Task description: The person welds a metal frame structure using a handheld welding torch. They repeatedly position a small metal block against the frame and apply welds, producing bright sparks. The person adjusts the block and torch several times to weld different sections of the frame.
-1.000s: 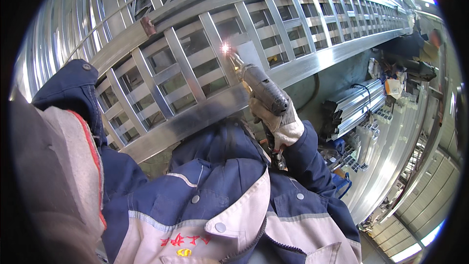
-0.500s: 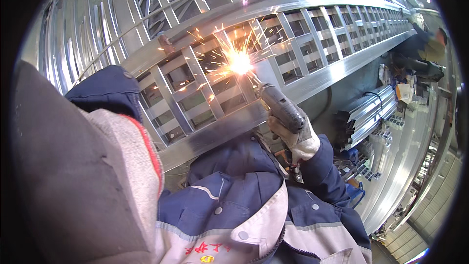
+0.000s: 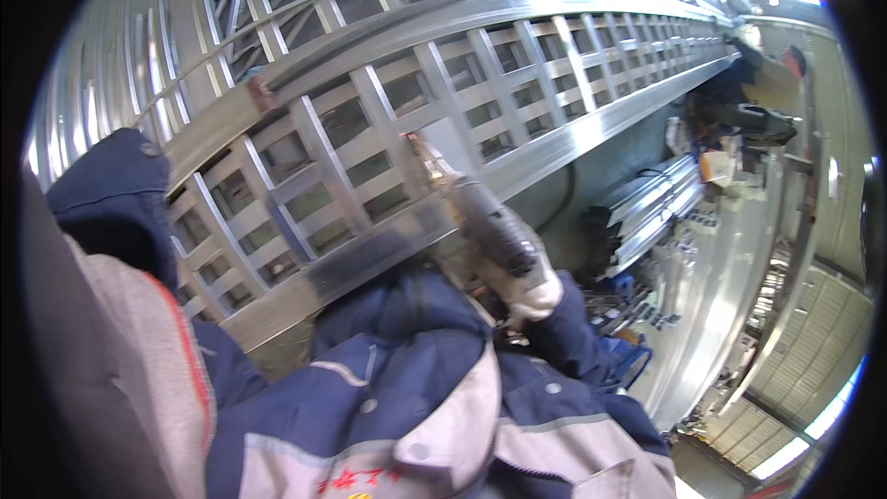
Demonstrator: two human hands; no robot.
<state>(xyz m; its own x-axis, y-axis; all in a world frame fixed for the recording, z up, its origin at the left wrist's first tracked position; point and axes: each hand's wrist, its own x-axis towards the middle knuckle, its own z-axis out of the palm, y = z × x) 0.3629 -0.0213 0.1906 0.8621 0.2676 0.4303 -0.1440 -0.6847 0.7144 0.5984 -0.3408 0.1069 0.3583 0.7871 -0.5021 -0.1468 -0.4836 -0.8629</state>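
Note:
My right hand (image 3: pixel 536 297), in a pale work glove, is closed around the grey-black handle of a welding gun (image 3: pixel 497 229). The gun slants up and left, its narrow nozzle over the near part of a long silver metal frame (image 3: pixel 605 136). No arc or sparks show at the tip; whether it touches the metal I cannot tell. Crossbars and slats form a grid between the frame's two rails. My left hand is out of sight. Navy cloth (image 3: pixel 115 199) and a grey knit edge with red trim (image 3: pixel 152 342) fill the left side.
Beyond the frame stand rows of silver bars (image 3: pixel 152 65). At right lie stacked metal profiles (image 3: pixel 647 217) and long pale lengths of metal (image 3: pixel 711 314). A person (image 3: pixel 753 83) in dark and tan clothing is at the frame's far end. A reddish-brown block (image 3: pixel 261 94) sits at the far rail.
The bright arc and flying sparks have gone out. The whole scene has shifted left in the picture. My right hand still grips the welding gun.

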